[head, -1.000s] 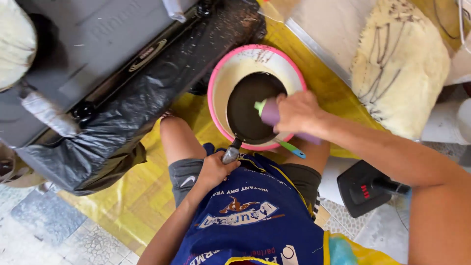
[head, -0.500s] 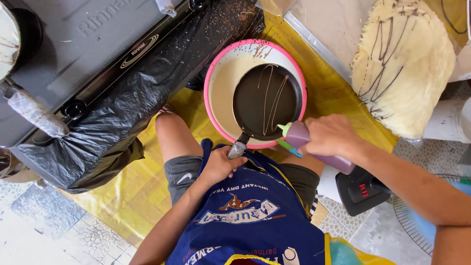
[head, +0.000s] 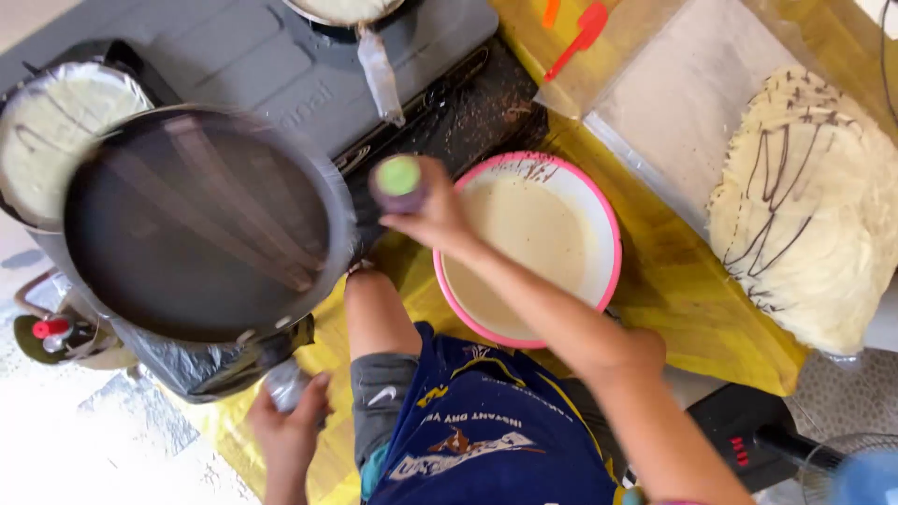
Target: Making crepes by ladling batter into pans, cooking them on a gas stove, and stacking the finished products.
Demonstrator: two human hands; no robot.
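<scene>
At nine o'clock, raised over the grey stove [head: 271, 56]: dark frying pan [head: 196, 224], streaked with thin batter lines, blurred. Stiff, fairly heavy for one wrist, likely hot; safest taken by the wrapped handle [head: 283, 383], at seven o'clock, already gripped by left hand [head: 292, 425]. Dead centre: right hand [head: 432, 213] closed round a green-capped squeeze bottle [head: 398, 180], soft, light, possibly slippery. At three o'clock: pink-rimmed batter bowl [head: 608, 224], then stacked crepes [head: 814, 215].

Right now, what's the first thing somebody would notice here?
Probably the big dark pan streaked with pale lines, held up at the left by the left hand. Next, the pink-rimmed bowl of creamy batter in the middle, with the right hand holding a green-capped bottle beside it. A stack of chocolate-drizzled crepes sits far right.
</scene>
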